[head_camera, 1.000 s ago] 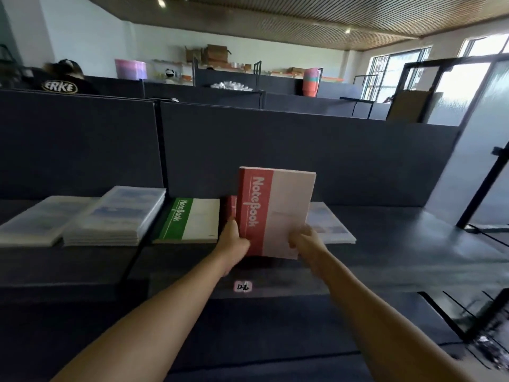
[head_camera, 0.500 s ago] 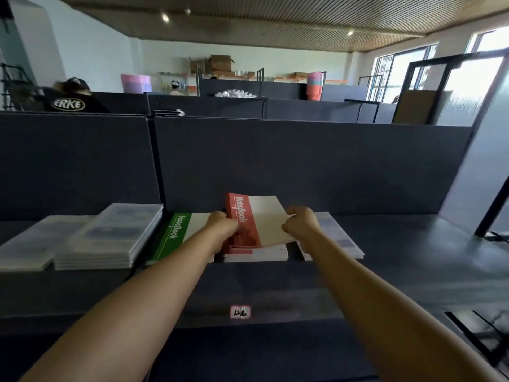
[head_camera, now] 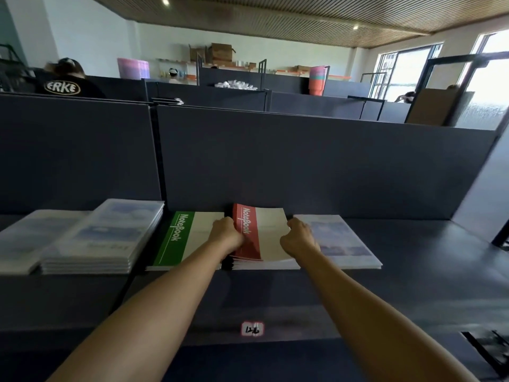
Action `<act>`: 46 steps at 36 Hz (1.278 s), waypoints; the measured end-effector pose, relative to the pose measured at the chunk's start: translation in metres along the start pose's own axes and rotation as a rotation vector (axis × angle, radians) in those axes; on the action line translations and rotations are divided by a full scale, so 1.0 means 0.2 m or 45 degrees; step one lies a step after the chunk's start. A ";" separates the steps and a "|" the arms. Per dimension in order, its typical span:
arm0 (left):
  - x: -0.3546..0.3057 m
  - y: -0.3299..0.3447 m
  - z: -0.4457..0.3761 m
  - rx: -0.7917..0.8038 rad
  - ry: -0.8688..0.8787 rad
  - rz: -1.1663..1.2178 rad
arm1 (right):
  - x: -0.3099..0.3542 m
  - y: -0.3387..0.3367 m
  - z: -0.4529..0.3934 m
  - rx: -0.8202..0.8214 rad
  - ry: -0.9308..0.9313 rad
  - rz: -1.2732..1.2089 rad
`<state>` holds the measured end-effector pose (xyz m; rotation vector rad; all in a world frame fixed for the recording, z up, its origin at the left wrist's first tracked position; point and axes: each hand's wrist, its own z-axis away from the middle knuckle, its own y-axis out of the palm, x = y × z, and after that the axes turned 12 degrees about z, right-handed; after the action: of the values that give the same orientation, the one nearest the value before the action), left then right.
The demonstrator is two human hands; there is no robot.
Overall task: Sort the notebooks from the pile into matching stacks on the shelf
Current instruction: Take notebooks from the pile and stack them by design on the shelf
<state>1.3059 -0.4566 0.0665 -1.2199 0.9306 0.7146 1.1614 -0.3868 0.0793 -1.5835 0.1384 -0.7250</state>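
Left hand point(head_camera: 225, 235) and right hand point(head_camera: 298, 239) gripping flat glossy red notebook point(head_camera: 264, 235).

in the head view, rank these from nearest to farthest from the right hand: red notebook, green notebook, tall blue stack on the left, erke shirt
From the right hand:
1. red notebook, under its fingers, just left
2. green notebook, beyond the left hand
3. tall blue stack, farther left on the shelf
4. erke shirt, behind the partitions, far left
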 end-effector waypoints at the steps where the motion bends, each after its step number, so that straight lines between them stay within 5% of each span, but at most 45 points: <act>1: 0.00 0.00 -0.01 -0.001 -0.008 -0.041 | 0.00 0.01 0.00 0.007 0.009 0.002; 7: -0.03 -0.03 0.03 -0.023 0.229 -0.502 | 0.00 0.01 -0.01 -0.018 -0.014 0.205; 10: -0.06 -0.05 0.08 0.216 0.351 -0.675 | -0.01 0.02 -0.02 -0.053 -0.152 0.195; 14: -0.04 -0.06 0.11 0.418 0.319 -0.948 | -0.04 -0.02 -0.03 0.269 -0.361 0.208; 17: -0.01 -0.05 0.10 0.415 0.324 -0.908 | -0.08 -0.05 -0.01 0.413 -0.503 0.454; 20: 0.00 -0.05 0.10 0.417 0.336 -0.854 | -0.10 -0.04 0.00 0.328 -0.552 0.571; 36: 0.02 -0.16 0.29 0.122 0.482 -0.913 | -0.01 -0.08 0.13 -0.008 -0.671 0.620; 46: 0.19 -0.50 0.51 -0.108 0.294 -0.996 | 0.33 0.08 0.30 -0.060 -0.876 0.453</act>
<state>1.4311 -0.3803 0.0864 -1.6167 0.5290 -0.0124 1.2511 -0.3704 0.0893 -1.7104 -0.0710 0.1167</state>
